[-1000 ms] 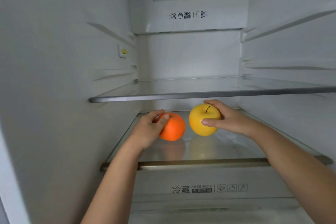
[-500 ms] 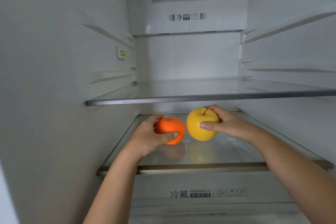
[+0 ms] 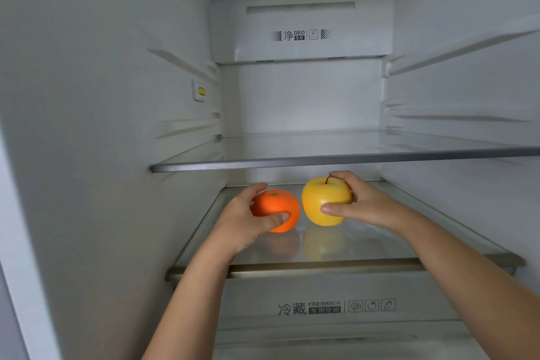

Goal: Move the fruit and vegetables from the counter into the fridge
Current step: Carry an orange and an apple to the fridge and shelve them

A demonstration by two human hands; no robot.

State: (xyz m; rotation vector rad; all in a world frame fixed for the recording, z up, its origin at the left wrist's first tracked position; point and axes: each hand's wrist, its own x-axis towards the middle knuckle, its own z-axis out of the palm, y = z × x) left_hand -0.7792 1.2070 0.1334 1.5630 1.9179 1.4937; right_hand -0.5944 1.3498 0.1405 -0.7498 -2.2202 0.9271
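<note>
Holding on the left: my left grip (image 3: 245, 219) is wrapped round the orange (image 3: 274, 203) — thumb across its front, fingers curled over the far side.
Holding on the right: my right grip (image 3: 362, 202) clasps the apple (image 3: 321, 193) from its right side, thumb pressed on the front, fingers over the top by the stem.
Orange: inside the fridge (image 3: 87, 155), low over the lower shelf (image 3: 321, 267), left of centre. I see its reflection in the glass right beneath it, and I cannot tell whether it touches.
Apple: yellow, stem up, just right of the orange with a thin gap between them, slightly higher in my view — contact with the glass is also unclear.
Upper shelf (image 3: 321, 159): glass with a metal front edge, directly above both fruits.
Drawer (image 3: 423, 307): below the lower shelf, front printed FRESHBOX beside three small icons.
Left wall: a small yellow switch (image 3: 201, 91) above the upper shelf.
Arms: both forearms bare, reaching in over the lower shelf's front rim.
</note>
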